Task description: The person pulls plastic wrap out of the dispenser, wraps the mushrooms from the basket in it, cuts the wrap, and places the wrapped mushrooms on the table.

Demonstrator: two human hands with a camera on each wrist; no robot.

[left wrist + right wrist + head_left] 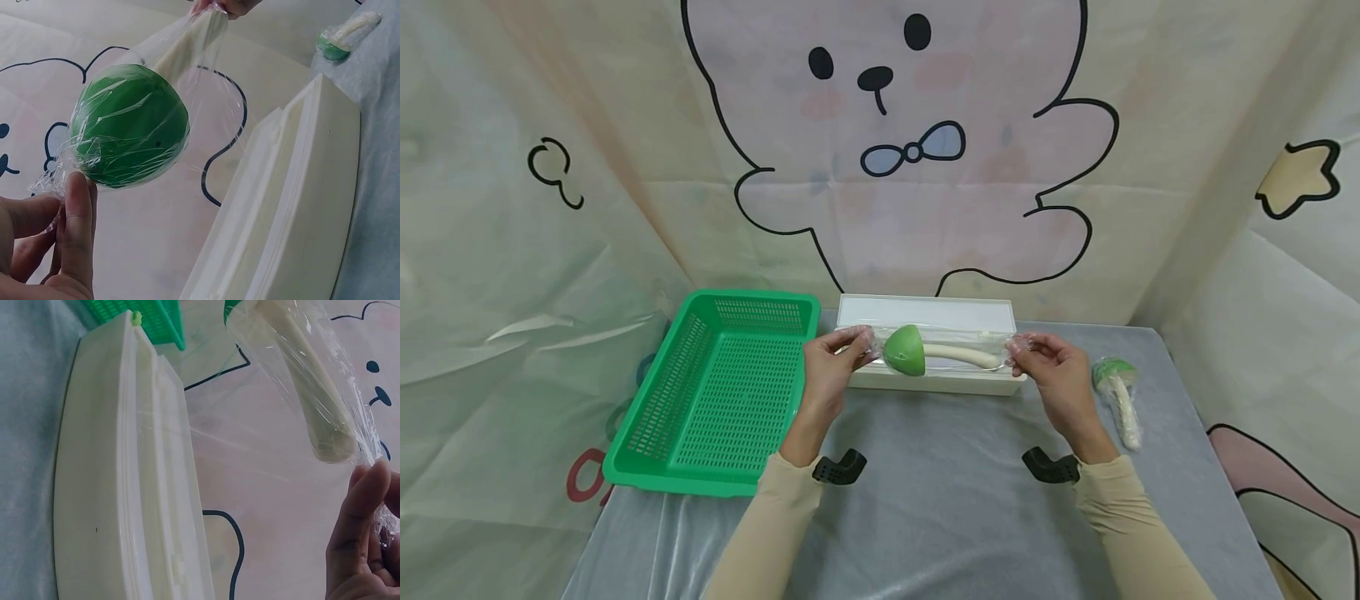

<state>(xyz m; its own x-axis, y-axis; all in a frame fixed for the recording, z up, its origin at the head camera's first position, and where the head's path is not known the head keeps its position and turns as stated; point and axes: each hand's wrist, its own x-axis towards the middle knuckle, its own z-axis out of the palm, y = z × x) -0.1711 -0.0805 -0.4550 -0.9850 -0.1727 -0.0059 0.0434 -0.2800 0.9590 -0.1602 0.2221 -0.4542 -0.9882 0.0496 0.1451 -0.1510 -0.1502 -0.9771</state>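
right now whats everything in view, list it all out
wrapped ladle: 1, green bowl with cream handle, in clear film, held in the air above the white box between both hands
second wrapped ladle: 1, green and cream, in clear film, lying on the table at the right
white box: 1, white, long, at the back middle of the table
basket: 1, green, perforated, on the table at the left
table cover: 1, grey, over the table
backdrop: 1, pale cloth with a cartoon bear, behind
left hand: 1, grip pinches the film at the bowl end
right hand: 1, grip pinches the film at the handle end
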